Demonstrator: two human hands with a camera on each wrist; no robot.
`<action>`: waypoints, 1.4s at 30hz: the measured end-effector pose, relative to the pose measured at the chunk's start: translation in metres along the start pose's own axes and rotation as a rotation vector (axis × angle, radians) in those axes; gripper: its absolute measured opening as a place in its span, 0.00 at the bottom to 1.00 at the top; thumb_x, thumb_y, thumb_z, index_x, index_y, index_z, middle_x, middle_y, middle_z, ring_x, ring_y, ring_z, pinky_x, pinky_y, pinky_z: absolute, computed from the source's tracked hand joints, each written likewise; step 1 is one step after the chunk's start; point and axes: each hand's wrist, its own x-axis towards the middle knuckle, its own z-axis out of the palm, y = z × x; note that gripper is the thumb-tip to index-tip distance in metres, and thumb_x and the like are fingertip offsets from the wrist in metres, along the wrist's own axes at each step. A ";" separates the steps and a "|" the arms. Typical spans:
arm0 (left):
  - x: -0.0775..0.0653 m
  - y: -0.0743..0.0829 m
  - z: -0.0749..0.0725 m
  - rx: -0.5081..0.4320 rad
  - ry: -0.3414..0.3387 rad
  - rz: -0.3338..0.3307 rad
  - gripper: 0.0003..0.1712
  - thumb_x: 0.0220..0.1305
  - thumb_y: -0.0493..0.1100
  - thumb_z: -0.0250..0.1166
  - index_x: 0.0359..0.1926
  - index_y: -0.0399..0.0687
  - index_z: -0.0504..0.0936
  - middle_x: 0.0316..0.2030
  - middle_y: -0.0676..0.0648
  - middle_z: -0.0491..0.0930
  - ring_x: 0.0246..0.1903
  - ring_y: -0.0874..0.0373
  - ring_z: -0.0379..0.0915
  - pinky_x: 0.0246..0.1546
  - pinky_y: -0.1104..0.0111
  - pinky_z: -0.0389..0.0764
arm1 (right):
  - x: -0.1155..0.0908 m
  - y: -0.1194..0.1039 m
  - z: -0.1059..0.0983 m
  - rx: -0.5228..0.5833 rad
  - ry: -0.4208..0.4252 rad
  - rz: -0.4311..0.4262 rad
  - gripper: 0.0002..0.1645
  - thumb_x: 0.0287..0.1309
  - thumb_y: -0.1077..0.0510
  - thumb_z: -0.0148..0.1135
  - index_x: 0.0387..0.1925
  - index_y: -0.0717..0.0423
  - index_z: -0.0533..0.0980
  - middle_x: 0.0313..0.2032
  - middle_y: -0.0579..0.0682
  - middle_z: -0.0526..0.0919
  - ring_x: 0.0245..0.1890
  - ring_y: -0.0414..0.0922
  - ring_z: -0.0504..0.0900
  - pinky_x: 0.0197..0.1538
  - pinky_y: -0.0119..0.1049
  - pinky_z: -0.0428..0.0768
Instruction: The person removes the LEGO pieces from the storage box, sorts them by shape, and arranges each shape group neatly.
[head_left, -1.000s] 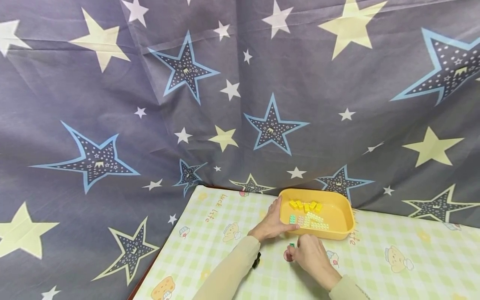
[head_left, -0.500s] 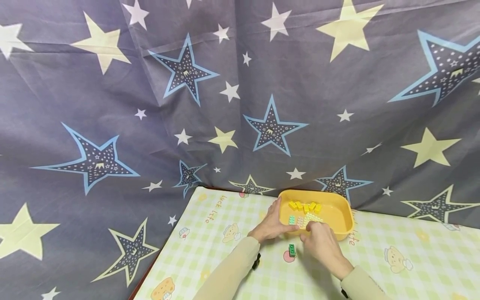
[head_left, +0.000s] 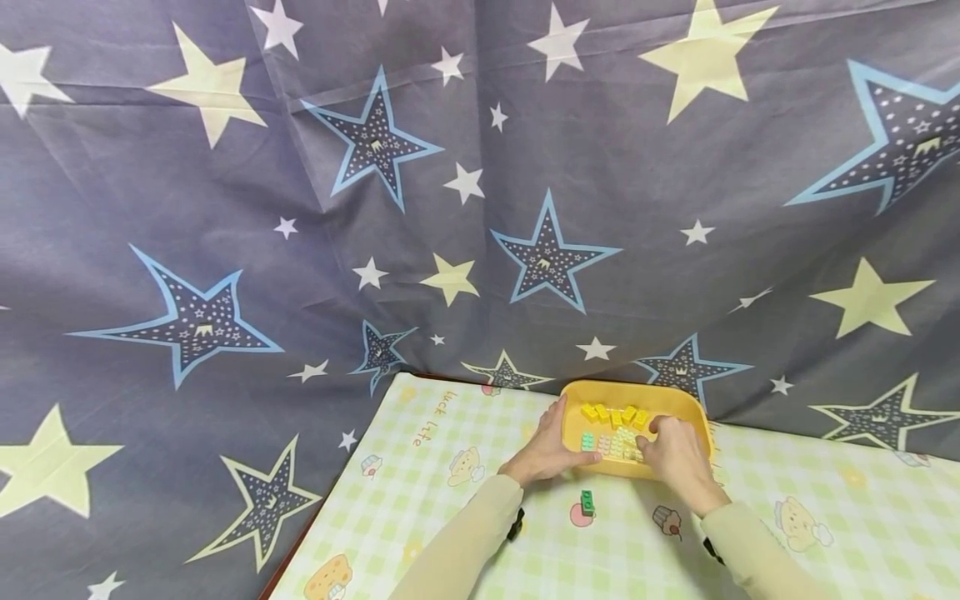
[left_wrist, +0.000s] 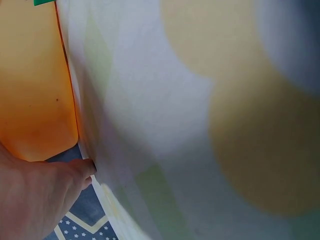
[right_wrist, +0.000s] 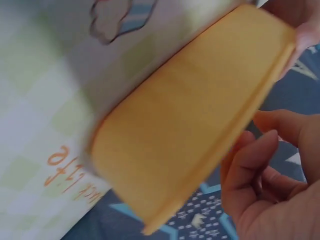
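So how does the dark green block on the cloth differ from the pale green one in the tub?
Place: the dark green block lies on the cloth; the pale green one is inside the tub.
Shade: the dark green block is deep green, the pale green one minty.
Company: the dark green block lies apart, the pale green one beside other pastel pieces.
Both have bumps on top.

And there in the head view, the right hand [head_left: 678,457] blocked part of the yellow tray [head_left: 637,387], so what its fingertips met was impossible to tell! The pale bricks [head_left: 604,447] were too small to count! On the left wrist, the top edge sliced a green piece [left_wrist: 44,2], the left edge cropped the left hand [left_wrist: 37,197]; on the right wrist, the tray's wall hid its contents!
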 end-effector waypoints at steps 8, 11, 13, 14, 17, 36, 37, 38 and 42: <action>0.001 -0.002 0.001 -0.004 0.010 -0.007 0.74 0.61 0.64 0.80 0.91 0.56 0.38 0.90 0.41 0.43 0.90 0.42 0.40 0.87 0.42 0.55 | 0.019 0.019 0.009 0.020 -0.031 0.039 0.18 0.65 0.59 0.73 0.43 0.74 0.85 0.43 0.72 0.90 0.36 0.60 0.88 0.45 0.58 0.87; -0.001 -0.001 0.001 -0.014 0.011 -0.015 0.74 0.60 0.63 0.80 0.91 0.57 0.38 0.90 0.42 0.43 0.90 0.42 0.40 0.87 0.41 0.56 | 0.025 0.025 0.014 0.047 -0.058 0.070 0.15 0.66 0.58 0.73 0.35 0.71 0.84 0.33 0.67 0.88 0.29 0.54 0.82 0.35 0.50 0.83; -0.002 0.000 0.000 -0.012 0.011 -0.021 0.74 0.60 0.63 0.80 0.91 0.57 0.38 0.90 0.42 0.43 0.90 0.42 0.40 0.87 0.41 0.56 | 0.029 0.028 0.017 0.068 -0.074 0.085 0.15 0.66 0.59 0.73 0.29 0.67 0.82 0.26 0.59 0.83 0.26 0.50 0.76 0.30 0.43 0.76; -0.002 0.000 0.000 -0.011 0.011 -0.022 0.74 0.60 0.63 0.80 0.91 0.57 0.38 0.90 0.42 0.43 0.90 0.42 0.40 0.87 0.41 0.56 | 0.031 0.030 0.018 0.081 -0.085 0.095 0.17 0.66 0.59 0.73 0.24 0.64 0.79 0.22 0.55 0.78 0.23 0.48 0.72 0.28 0.40 0.72; -0.001 0.002 0.001 -0.003 0.007 -0.022 0.74 0.61 0.63 0.80 0.91 0.56 0.38 0.90 0.42 0.43 0.90 0.41 0.39 0.87 0.40 0.55 | 0.036 0.033 0.020 0.115 -0.112 0.108 0.25 0.66 0.59 0.73 0.16 0.55 0.71 0.16 0.46 0.67 0.19 0.43 0.64 0.25 0.34 0.63; -0.002 0.004 0.003 0.019 0.011 -0.042 0.74 0.60 0.65 0.80 0.91 0.59 0.39 0.90 0.43 0.43 0.90 0.41 0.39 0.87 0.42 0.54 | 0.058 0.042 0.034 0.142 -0.157 0.149 0.24 0.66 0.55 0.75 0.15 0.56 0.78 0.12 0.46 0.74 0.16 0.43 0.74 0.25 0.36 0.68; -0.001 0.004 0.003 0.023 0.012 -0.042 0.74 0.59 0.65 0.80 0.91 0.60 0.39 0.90 0.44 0.43 0.90 0.42 0.39 0.87 0.42 0.54 | 0.058 0.042 0.034 0.141 -0.159 0.147 0.25 0.66 0.55 0.75 0.15 0.56 0.78 0.12 0.46 0.73 0.16 0.43 0.74 0.25 0.36 0.68; -0.001 0.004 0.003 0.025 0.014 -0.041 0.74 0.59 0.64 0.80 0.91 0.60 0.39 0.90 0.44 0.43 0.90 0.42 0.39 0.87 0.42 0.55 | 0.059 0.042 0.034 0.139 -0.161 0.145 0.25 0.66 0.56 0.74 0.14 0.55 0.77 0.11 0.46 0.73 0.15 0.43 0.74 0.24 0.36 0.69; -0.001 0.003 0.001 0.032 0.021 -0.038 0.74 0.58 0.64 0.81 0.91 0.61 0.39 0.90 0.47 0.44 0.90 0.44 0.40 0.88 0.44 0.55 | 0.062 0.040 0.035 0.123 -0.159 0.144 0.25 0.63 0.58 0.72 0.13 0.52 0.72 0.12 0.45 0.72 0.16 0.44 0.75 0.25 0.36 0.69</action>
